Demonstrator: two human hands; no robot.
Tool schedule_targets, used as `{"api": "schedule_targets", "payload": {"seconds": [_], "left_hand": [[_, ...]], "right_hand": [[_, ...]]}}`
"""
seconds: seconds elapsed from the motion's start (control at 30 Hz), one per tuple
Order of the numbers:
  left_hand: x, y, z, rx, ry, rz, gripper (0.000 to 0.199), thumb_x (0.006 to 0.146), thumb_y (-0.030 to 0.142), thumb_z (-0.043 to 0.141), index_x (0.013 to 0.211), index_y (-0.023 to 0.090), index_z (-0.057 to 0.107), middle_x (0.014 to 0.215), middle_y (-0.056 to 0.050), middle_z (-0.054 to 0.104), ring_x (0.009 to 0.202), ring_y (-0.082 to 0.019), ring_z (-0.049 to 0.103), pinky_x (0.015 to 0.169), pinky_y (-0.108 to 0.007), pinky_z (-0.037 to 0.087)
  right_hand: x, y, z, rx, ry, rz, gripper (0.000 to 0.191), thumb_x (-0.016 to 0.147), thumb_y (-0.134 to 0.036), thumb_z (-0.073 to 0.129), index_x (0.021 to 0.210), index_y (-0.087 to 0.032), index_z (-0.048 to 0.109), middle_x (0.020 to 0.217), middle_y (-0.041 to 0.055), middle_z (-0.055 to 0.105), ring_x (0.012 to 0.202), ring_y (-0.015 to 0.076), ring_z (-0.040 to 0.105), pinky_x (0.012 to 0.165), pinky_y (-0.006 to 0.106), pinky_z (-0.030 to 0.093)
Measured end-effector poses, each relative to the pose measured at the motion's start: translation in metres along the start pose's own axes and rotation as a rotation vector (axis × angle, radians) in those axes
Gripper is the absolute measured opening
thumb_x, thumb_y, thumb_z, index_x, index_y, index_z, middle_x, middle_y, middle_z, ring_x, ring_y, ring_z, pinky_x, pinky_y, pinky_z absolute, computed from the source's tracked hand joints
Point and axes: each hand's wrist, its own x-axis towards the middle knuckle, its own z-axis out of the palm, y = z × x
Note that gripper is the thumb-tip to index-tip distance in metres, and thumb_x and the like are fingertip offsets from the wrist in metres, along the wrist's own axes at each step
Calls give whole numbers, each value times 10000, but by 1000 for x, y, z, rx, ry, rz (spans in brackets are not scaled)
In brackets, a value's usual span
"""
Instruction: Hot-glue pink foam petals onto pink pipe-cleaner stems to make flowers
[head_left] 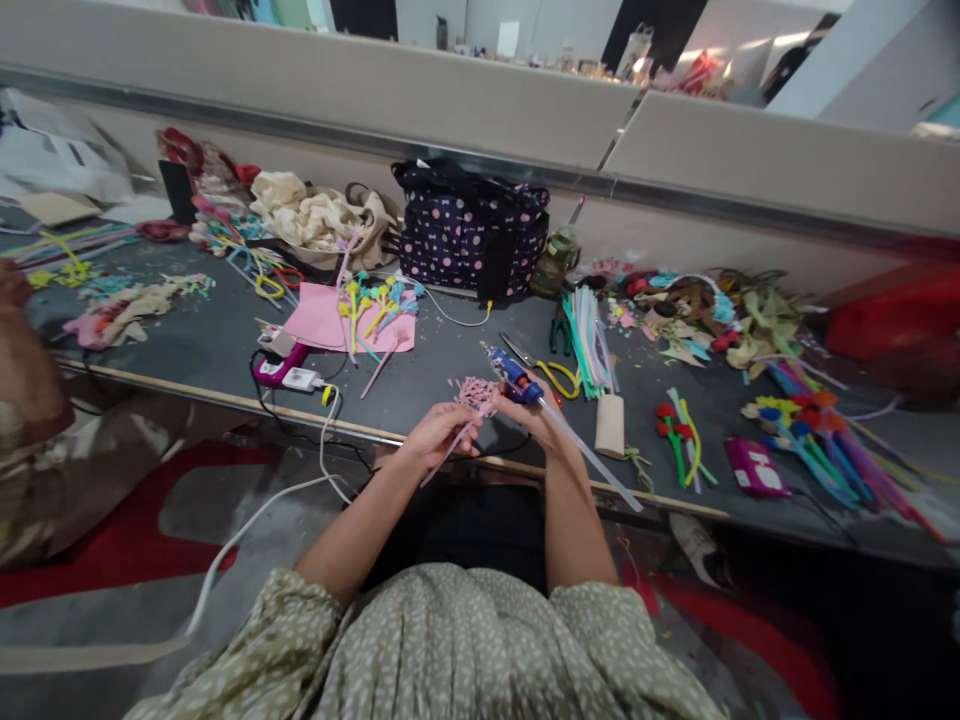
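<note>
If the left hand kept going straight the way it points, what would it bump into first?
Probably the cluster of small, thin pink pieces, just ahead of the bare left hand. This one view leaves depth unclear, so they may already be touching.

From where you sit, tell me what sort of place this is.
Probably a shared craft workshop: the right hand holds a blue glue gun, a bundle of coloured stems lies on the long dark table, and another person's arm shows at the left edge.
</note>
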Motion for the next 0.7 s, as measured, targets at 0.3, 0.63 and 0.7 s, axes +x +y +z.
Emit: {"api": "schedule_targets", "payload": {"seconds": [0.3, 0.63, 0.7], "left_hand": [[1, -4, -1, 43, -24, 75, 180, 684, 259, 689, 700, 86, 639, 532, -31, 624, 356, -102, 529, 469, -254, 516], [2, -4, -2, 27, -29, 80, 187, 681, 258, 699, 705, 82, 642, 536, -31, 628, 357, -103, 528, 499, -286, 546], [1, -2, -1, 24, -18, 71, 177, 679, 251, 698, 703, 86, 638, 529, -28, 625, 352, -105, 526, 502, -295, 550]], "right_hand": [[-1, 4, 1, 0, 26, 4, 126, 680, -235, 721, 748, -210, 618, 674, -35, 594, 608, 130, 531, 597, 239, 413], [-1, 6, 2, 5, 9, 5, 160, 667, -252, 721, 758, -200, 600, 698, -38, 579, 630, 126, 502, 611, 234, 402], [-2, 5, 2, 23, 35, 21, 160, 658, -254, 728, 756, -204, 612, 688, -35, 586, 625, 133, 510, 605, 239, 409]]}}
